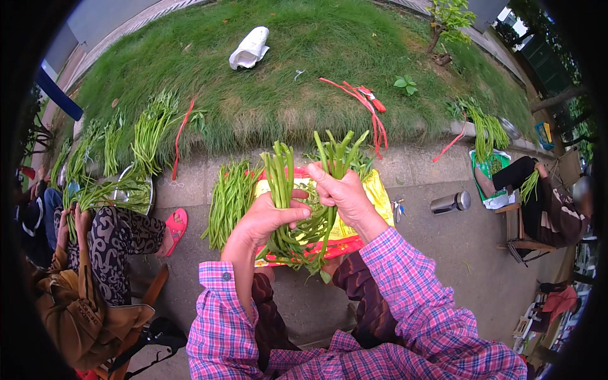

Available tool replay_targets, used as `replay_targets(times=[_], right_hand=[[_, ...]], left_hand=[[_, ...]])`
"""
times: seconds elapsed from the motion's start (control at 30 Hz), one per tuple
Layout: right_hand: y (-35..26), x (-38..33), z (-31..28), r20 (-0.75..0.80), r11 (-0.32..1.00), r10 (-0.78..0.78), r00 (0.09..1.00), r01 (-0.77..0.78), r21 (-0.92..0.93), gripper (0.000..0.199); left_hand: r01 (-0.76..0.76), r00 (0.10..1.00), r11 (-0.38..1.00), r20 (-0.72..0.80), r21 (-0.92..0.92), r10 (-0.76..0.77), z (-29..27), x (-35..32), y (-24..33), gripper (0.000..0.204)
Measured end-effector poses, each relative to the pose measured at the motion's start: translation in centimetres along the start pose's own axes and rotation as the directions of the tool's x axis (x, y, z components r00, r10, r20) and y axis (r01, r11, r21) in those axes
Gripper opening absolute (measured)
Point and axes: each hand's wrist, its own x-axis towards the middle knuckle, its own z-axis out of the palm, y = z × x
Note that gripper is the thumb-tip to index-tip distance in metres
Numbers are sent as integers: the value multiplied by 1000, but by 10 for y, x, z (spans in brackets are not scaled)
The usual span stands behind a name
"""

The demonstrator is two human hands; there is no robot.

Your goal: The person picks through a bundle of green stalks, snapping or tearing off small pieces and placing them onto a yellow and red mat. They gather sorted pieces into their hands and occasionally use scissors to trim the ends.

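A person in a pink and blue plaid shirt is sitting outdoors on pavement, looking down at both hands as they are gathering long green beans into bunches.

The left hand (269,218) is wrapping its fingers tightly around a bunch of long beans (280,174), holding it upright so the cut ends are pointing skyward. The right hand (342,193) is closing its fingers around a second, smaller clutch of beans (339,152), just beside the first and also upright. The two clutches are nearly touching, and their lower lengths are hanging down together toward a yellow and red sack (373,196) lying on the pavement, which is carrying a heap of loose beans (297,244).

Judging from how things are lying, the work seems partly done. A sorted pile of beans (229,199) is resting on the pavement just left of the sack, and more bundles (149,133) are leaning against the grass bank (304,57) further left. Red ties (364,101) are lying on the grass behind the sack. The bunch in hand is not yet tied, and loose beans are waiting on the sack.

At left, another person in patterned trousers (114,244) is handling beans over a metal basin (126,190). At right, a third person is sitting on a low stool (522,231), holding beans. A metal flask (451,202) is lying on the pavement between.
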Motion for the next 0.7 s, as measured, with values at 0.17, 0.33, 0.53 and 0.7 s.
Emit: replay_targets(times=[0.17,0.33,0.53,0.7], right_hand=[[-1,-3,10,20,992,38,999,-35,-121,26],[-4,-4,12,18,984,79,997,-76,-162,28],[3,2,4,-52,992,47,998,-53,-115,29],[12,8,1,-225,985,-38,974,-1,-171,34]], left_hand=[[-74,994,996,76,-46,77,6,1,-2,47],[-87,991,995,97,-42,91,4,-1,0,42],[-183,983,979,-36,-84,181,-4,4,-3,43],[-213,966,968,-177,-130,189,-5,10,-4,37]])
